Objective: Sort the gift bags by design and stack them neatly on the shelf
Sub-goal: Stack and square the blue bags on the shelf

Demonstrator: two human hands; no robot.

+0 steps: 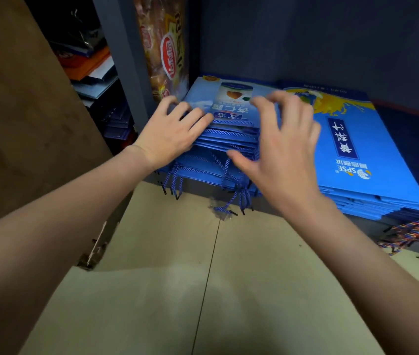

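- Head view: left stack of gift bags (231, 139) lies flat on the shelf's low board (408, 119), a second stack (352, 149) touching its right side.
- Left hand (170, 134) presses the stack's near left edge, fingers fairly straight.
- Right hand (280, 139) hovers over the top bag, fingers loosely curled, gripping nothing.
- Judgement: glossy paper, light, stiff when stacked, slippery; rope handles (229, 185) dangle. Best squared from both side edges.
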